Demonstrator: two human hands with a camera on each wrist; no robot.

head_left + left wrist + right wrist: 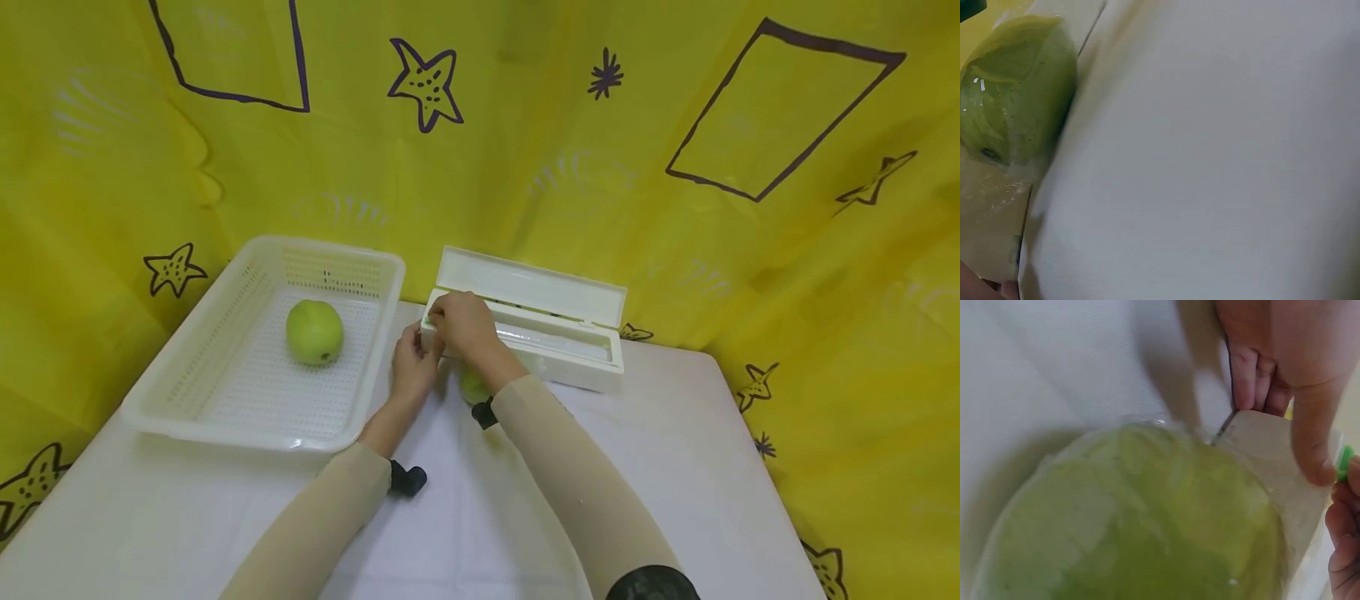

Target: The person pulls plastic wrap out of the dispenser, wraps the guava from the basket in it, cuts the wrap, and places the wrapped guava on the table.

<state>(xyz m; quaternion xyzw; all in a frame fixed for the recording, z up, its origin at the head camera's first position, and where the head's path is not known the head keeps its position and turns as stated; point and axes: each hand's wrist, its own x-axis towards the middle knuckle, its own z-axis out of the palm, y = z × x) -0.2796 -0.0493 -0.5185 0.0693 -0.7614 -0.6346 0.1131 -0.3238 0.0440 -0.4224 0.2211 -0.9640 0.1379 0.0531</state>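
Observation:
A white cling film dispenser box [581,372] stands at the back of the table with its long lid [532,283] raised. My left hand [415,365] grips the box's left end, its thumb over the top edge in the right wrist view. At that same end, my right hand [467,325] pinches a small green slider [1343,464] on the box's edge. Right against the front of the box sits a round green fruit [1135,519], covered in clear film [1007,194]. In the head view my right forearm partly hides this fruit.
On the left stands a white plastic basket [225,435] with another green fruit [314,332] inside. A yellow curtain [510,167] with drawn stars hangs behind the white-covered table [450,533].

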